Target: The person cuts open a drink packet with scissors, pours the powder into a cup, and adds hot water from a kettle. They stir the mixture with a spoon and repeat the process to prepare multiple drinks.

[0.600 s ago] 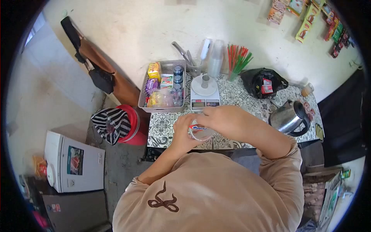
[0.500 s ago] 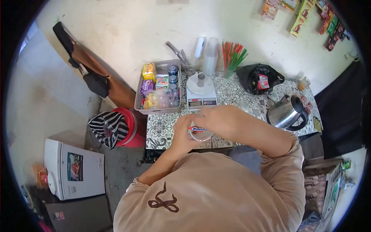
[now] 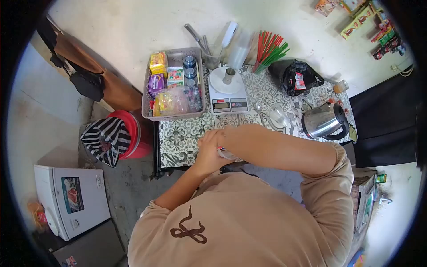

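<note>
Close to my chest, at the table's front edge, a clear round container (image 3: 227,153) with a patch of red and blue print shows between my hands. My left hand (image 3: 207,150) is wrapped around its left side. Over the container's top lies my right hand (image 3: 229,136), closed, its fingers bent downward and mostly hidden; what they grip cannot be made out. Just beyond my hands stands a white kitchen scale (image 3: 227,95) bearing a small metal measuring cup (image 3: 229,76). A clear plastic cup (image 3: 279,118) lies right of the scale.
A basket (image 3: 174,118) of packets and jars stands left of the scale. Behind are red and green straws (image 3: 270,51) and stacked clear cups (image 3: 241,50). To the right are a black plastic bag (image 3: 313,78) and a steel kettle (image 3: 321,121). A red bin (image 3: 135,136) stands left of the table.
My right hand has moved over the container, covering most of its printed patch. The view has shifted, so the table's things sit higher in it, and the clear cup shows more.
</note>
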